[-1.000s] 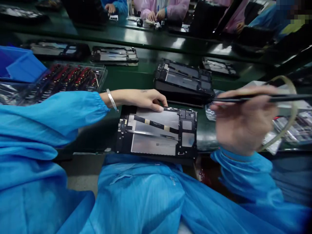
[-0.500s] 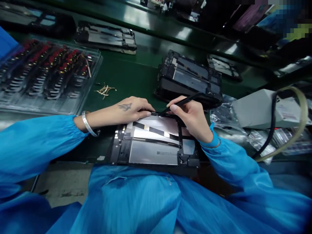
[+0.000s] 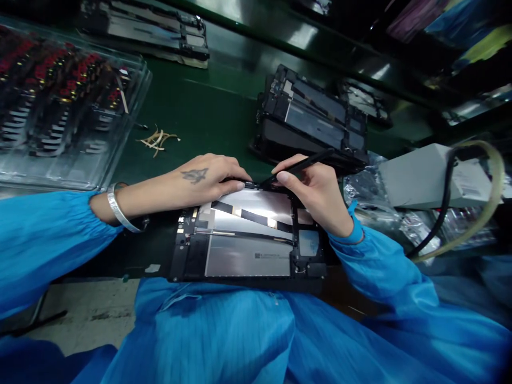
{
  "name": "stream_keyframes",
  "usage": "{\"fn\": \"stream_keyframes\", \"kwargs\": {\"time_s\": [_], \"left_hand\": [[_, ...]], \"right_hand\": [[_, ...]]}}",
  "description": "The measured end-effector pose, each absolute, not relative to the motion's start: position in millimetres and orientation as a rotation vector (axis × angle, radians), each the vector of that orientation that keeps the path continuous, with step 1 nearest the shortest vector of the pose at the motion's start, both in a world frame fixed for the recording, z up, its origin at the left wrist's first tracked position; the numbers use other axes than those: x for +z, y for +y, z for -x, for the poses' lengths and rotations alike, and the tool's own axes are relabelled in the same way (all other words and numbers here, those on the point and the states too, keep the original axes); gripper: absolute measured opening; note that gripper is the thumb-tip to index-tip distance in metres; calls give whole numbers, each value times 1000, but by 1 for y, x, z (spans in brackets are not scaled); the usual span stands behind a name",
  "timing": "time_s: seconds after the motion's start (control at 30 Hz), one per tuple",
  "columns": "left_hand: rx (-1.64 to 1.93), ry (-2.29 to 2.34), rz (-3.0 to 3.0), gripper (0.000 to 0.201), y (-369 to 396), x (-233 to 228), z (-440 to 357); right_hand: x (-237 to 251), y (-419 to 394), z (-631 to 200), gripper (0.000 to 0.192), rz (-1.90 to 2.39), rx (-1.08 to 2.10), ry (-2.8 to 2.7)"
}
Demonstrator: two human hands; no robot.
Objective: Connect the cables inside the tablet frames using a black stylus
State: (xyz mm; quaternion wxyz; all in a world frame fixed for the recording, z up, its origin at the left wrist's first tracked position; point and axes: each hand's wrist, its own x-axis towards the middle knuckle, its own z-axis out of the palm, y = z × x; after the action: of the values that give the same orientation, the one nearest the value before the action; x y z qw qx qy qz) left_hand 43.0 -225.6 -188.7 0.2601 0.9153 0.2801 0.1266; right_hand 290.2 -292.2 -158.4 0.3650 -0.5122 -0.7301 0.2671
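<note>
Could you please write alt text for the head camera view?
Two hands work at the far edge of an opened tablet on a green bench: the left hand presses there, the right hand holds a black tool to it.

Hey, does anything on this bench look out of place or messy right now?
A few loose tan strips lie scattered on the green bench, beside the clear parts tray. Otherwise nothing stands out: the left hand rests on the opened tablet, and the right hand holds a black tool.
</note>
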Motion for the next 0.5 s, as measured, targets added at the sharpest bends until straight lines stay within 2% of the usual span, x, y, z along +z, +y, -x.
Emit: {"fn": "stream_keyframes", "kwargs": {"time_s": [0.17, 0.5], "left_hand": [[344, 766, -2487, 36, -227, -187, -44], [352, 767, -2503, 36, -230, -186, -42]], "right_hand": [[-160, -292, -291, 26, 1275, 791, -1783], [-160, -291, -292, 26, 1304, 684, -1898]]}}
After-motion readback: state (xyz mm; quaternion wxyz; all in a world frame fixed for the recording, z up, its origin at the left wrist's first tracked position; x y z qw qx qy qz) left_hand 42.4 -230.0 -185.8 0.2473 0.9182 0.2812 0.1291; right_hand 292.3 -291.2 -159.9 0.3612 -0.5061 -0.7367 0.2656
